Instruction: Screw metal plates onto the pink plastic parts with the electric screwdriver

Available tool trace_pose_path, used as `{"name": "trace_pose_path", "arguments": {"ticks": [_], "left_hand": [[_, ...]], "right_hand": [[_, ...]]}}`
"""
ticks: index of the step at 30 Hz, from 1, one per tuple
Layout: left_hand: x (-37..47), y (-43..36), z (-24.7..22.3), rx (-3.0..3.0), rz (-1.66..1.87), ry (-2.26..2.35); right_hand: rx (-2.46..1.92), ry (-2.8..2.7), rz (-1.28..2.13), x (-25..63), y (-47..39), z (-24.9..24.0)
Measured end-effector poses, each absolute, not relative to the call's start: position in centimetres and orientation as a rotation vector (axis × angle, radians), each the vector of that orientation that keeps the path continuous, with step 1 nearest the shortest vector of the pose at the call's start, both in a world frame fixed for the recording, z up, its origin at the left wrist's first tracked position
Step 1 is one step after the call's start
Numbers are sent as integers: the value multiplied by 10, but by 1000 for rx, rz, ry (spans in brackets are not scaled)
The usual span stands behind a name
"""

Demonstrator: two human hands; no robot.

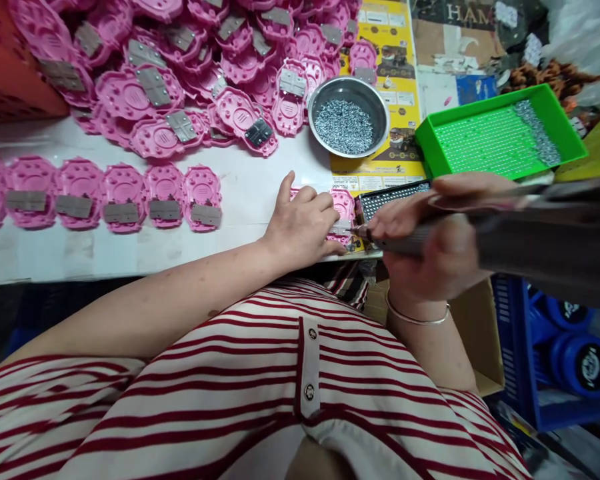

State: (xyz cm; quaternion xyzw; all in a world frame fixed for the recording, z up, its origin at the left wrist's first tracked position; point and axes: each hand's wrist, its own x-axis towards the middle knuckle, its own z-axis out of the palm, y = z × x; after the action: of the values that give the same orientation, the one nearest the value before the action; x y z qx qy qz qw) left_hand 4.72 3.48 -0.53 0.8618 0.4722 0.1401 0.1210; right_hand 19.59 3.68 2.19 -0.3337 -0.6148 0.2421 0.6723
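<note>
My left hand is at the table's front edge, its fingers curled over a pink plastic part and pressing it down. A grey metal plate sits on that part, half covered by my fingers. My right hand grips a power screwdriver, a long dark body blurred by motion. Its thin bit points left and meets the part near the plate. Just beyond the bit lies a black-framed tray with a grid of holes, partly hidden by my right hand.
A metal bowl of small screws stands beyond my hands, a green tray with more screws to its right. Pink parts with metal plates line the left front. A large heap of similar parts fills the back. An orange basket stands far left.
</note>
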Motion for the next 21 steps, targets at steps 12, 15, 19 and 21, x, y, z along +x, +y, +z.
{"name": "trace_pose_path", "arguments": {"ticks": [12, 15, 19, 21], "left_hand": [[48, 33, -8, 2555, 409, 1385], [48, 32, -8, 2558, 403, 1379], [48, 32, -7, 2529, 412, 1370], [48, 32, -6, 2536, 399, 1374]], "right_hand": [[-776, -1196, 266, 219, 32, 17], [-796, -1206, 280, 220, 30, 17], [-831, -1217, 259, 221, 32, 15], [-796, -1209, 246, 221, 35, 14]]}}
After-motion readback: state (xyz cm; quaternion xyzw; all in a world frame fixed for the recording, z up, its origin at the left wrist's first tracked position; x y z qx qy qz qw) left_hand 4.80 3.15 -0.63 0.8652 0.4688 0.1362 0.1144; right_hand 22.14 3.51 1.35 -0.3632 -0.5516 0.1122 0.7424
